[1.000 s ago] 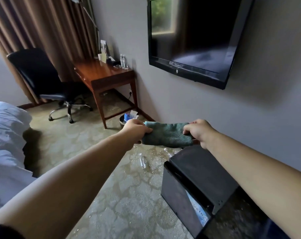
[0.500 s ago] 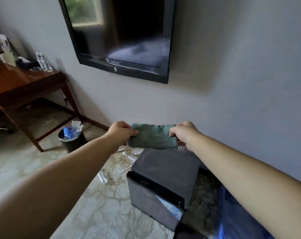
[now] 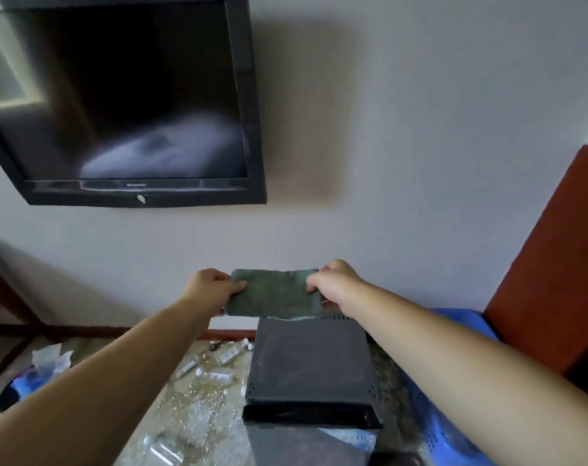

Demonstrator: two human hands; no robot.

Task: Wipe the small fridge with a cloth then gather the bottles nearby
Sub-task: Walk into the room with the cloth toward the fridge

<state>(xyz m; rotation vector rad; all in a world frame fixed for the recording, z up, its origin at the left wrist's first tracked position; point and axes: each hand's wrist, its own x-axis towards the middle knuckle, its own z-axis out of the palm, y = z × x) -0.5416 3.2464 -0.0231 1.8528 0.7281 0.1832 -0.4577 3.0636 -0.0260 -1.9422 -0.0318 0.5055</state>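
A folded green cloth is stretched between my hands in front of the wall. My left hand pinches its left edge and my right hand pinches its right edge. Just below the cloth stands the small black fridge on the carpet, seen from above, its door at the near side. Several clear plastic bottles lie on the floor left of the fridge, one near its side, another closer to the wall, and one near the bottom of the view.
A black TV hangs on the wall at upper left. A dark bin with tissues sits at lower left. A blue plastic basket lies right of the fridge, beside a red-brown wooden panel.
My view has swung right and now faces the wall straight on, so the fridge sits directly below the cloth. Both hands still hold the cloth stretched. The desk has left the view.
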